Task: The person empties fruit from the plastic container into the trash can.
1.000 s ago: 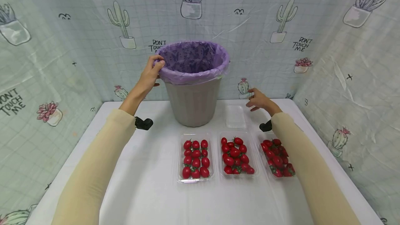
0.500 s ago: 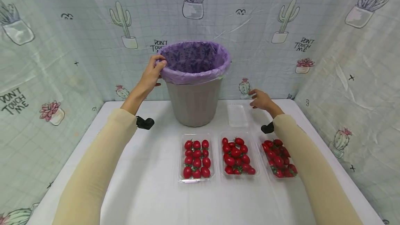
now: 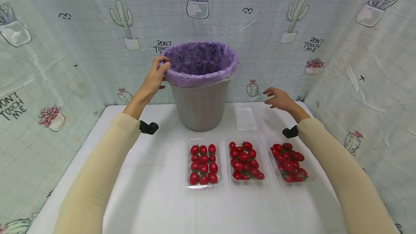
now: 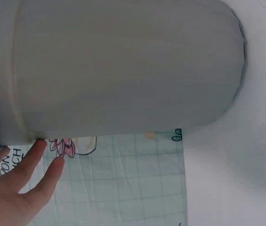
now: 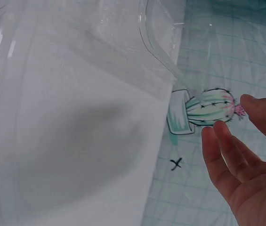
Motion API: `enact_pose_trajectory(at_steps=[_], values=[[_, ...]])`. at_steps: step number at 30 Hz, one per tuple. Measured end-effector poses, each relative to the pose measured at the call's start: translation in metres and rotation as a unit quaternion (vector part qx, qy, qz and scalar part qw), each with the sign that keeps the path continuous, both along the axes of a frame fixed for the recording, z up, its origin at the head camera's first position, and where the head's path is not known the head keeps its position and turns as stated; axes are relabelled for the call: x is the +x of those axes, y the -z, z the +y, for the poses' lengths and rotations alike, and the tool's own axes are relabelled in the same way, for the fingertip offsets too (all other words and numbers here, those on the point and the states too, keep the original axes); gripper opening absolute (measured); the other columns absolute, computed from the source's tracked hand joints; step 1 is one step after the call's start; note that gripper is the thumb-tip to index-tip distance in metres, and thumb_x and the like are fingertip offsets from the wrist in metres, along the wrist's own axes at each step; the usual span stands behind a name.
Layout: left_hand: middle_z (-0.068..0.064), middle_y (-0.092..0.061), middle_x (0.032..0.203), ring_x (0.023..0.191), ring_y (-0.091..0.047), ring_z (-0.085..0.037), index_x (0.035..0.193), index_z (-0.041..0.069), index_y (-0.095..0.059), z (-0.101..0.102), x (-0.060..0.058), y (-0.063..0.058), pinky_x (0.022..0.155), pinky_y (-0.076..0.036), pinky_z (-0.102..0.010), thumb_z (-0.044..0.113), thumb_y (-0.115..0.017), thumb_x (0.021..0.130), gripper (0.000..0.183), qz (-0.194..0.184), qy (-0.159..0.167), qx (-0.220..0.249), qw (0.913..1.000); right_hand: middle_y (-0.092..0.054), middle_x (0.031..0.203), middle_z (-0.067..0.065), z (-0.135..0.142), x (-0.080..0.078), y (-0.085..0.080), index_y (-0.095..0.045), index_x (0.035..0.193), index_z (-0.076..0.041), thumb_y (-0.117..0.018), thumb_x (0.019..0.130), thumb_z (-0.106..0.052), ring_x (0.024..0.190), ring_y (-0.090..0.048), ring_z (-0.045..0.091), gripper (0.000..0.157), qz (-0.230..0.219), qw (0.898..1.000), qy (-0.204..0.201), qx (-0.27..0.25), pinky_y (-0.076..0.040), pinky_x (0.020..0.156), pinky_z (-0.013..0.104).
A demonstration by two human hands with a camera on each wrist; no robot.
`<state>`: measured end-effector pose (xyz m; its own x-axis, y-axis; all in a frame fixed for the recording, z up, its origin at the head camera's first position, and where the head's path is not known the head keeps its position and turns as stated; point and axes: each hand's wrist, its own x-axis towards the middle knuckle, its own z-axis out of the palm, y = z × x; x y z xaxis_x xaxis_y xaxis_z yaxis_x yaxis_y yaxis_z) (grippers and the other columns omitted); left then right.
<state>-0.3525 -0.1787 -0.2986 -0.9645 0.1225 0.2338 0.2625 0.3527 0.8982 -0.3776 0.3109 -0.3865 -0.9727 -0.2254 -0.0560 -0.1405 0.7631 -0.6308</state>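
My left hand [image 3: 157, 73] grips the left rim of a grey trash can [image 3: 201, 107], which is lined with a purple bag [image 3: 198, 80] folded over its edge. Several of its fingers [image 4: 37, 153] show against the can's outer wall in the left wrist view. My right hand [image 3: 278, 98] hovers at the back right, fingers loosely bent and apart from the thumb, holding nothing. Just left of it, a clear plastic lid or tray [image 3: 246, 119] lies on the table. No contents show in the visible upper part of the purple liner.
Three clear plastic boxes of red cherry tomatoes, the left [image 3: 203, 163], the middle [image 3: 245, 160] and the right [image 3: 290, 161], stand in a row on the white table [image 3: 156, 194]. A cactus-printed curtain [image 3: 253, 46] hangs behind and along both sides.
My right hand has drawn away to the right, uncovering more of the right tomato box. My left hand stays on the can's rim.
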Motion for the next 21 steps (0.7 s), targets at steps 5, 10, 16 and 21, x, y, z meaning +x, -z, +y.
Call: enact_pose_trajectory(at_steps=[5, 10, 16, 21], values=[[-0.013, -0.032, 0.163, 0.130, -0.053, -0.043, 0.144, 0.030, -0.035, 0.000, -0.001, 0.000, 0.096, -0.042, -0.056, 0.060, -0.041, 0.101, 0.053, 0.000, -0.006, -0.002, 1.0000, -0.044, 0.149, 0.035, 0.012, 0.019, -0.013, -0.043, 0.146, 0.006, -0.061, 0.102, -0.012, 0.129, -0.057, 0.051, 0.050, 0.007, 1.000, -0.014, -0.002, -0.059, 0.092, 0.050], [-0.013, -0.033, 0.163, 0.132, -0.053, -0.044, 0.143, 0.031, -0.036, -0.001, -0.001, 0.002, 0.098, -0.042, -0.057, 0.060, -0.041, 0.101, 0.051, 0.001, -0.006, -0.002, 1.0000, -0.045, 0.149, 0.034, 0.028, 0.043, -0.019, -0.041, 0.148, 0.006, -0.061, 0.104, -0.016, 0.128, -0.056, 0.052, 0.053, 0.006, 0.999, -0.032, -0.031, -0.060, 0.091, 0.048], [-0.014, -0.031, 0.164, 0.134, -0.052, -0.046, 0.145, 0.028, -0.035, 0.000, 0.001, 0.002, 0.103, -0.040, -0.066, 0.059, -0.042, 0.101, 0.054, -0.001, 0.001, 0.002, 1.0000, -0.050, 0.145, 0.032, 0.050, 0.079, -0.012, -0.045, 0.145, 0.007, -0.061, 0.105, -0.019, 0.123, -0.061, 0.047, 0.051, 0.002, 0.998, -0.045, -0.036, -0.061, 0.088, 0.041], [-0.013, -0.031, 0.164, 0.132, -0.052, -0.045, 0.144, 0.031, -0.036, -0.001, 0.000, 0.000, 0.101, -0.041, -0.064, 0.060, -0.041, 0.101, 0.052, 0.002, 0.001, 0.001, 1.0000, -0.058, 0.138, 0.032, 0.065, 0.104, 0.000, -0.055, 0.137, 0.007, -0.061, 0.104, -0.020, 0.113, -0.068, 0.038, 0.043, -0.017, 0.998, -0.061, -0.025, -0.062, 0.085, 0.039]])
